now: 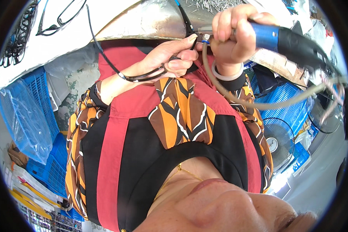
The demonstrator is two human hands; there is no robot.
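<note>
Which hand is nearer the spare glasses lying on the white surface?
Left. The left hand, pinching a black eyeglass frame, is nearer the spare glasses; the right hand, gripping a blue power tool, lies beyond it.

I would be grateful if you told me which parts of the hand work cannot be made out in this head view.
- Tip of the blue power tool: hidden by the right hand and left hand, head view.
- The spot on the black eyeglass frame being worked: covered by the fingers.
- The tool's rear end: lost in the dark, bent rim.
- Small metal pieces on the tray: too small, cut off by the top edge.
</note>
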